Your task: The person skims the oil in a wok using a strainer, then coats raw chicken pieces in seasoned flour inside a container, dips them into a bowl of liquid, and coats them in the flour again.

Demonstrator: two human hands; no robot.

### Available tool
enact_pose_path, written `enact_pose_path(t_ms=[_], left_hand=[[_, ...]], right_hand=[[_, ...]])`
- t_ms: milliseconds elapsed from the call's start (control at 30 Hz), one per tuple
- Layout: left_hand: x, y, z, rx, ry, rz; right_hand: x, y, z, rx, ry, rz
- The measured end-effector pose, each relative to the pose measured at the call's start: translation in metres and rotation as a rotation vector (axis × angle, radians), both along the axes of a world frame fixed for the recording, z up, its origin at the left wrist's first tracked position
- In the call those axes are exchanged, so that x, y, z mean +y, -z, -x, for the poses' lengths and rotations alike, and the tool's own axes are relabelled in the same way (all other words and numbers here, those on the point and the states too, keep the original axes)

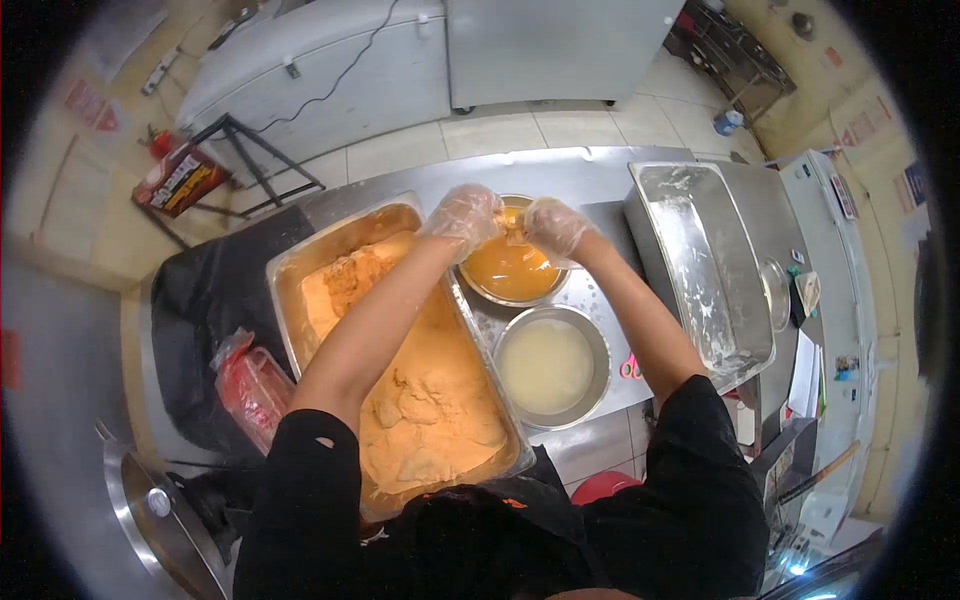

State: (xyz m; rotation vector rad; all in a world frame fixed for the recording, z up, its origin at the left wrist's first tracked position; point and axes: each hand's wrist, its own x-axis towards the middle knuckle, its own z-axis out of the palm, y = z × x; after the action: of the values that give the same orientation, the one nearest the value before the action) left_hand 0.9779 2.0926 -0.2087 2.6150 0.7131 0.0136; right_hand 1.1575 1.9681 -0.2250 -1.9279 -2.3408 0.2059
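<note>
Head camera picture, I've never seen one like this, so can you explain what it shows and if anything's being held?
There is no machine: a person is working by hand. The camera sits on that person's head, looking forward and down. The left hand and right hand, in clear plastic gloves, are over a bowl of orange liquid. They seem to hold something small between them, but I can't tell what. On the metal table, a bowl of cloudy liquid stands nearer the person. To the left is a tray of pale orange powder; to the right, a deep metal pan with white smears.
</note>
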Motion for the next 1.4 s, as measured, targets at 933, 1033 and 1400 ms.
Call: enact_pose_path(t_ms=[933, 1033, 1400], left_hand=[[0.004, -0.008, -0.018, -0.024, -0.164, 0.297], [0.000, -0.041, -0.012, -0.047, -0.211, 0.441], [-0.014, -0.008, -0.009, -0.047, -0.137, 0.120]], right_hand=[[-0.029, -0.032, -0.029, 0.570, 0.481, 0.116], [-0.032, -0.064, -0.023, 0.616, 0.500, 0.080], [-0.029, -0.024, -0.014, 0.456, 0.524, 0.015]])
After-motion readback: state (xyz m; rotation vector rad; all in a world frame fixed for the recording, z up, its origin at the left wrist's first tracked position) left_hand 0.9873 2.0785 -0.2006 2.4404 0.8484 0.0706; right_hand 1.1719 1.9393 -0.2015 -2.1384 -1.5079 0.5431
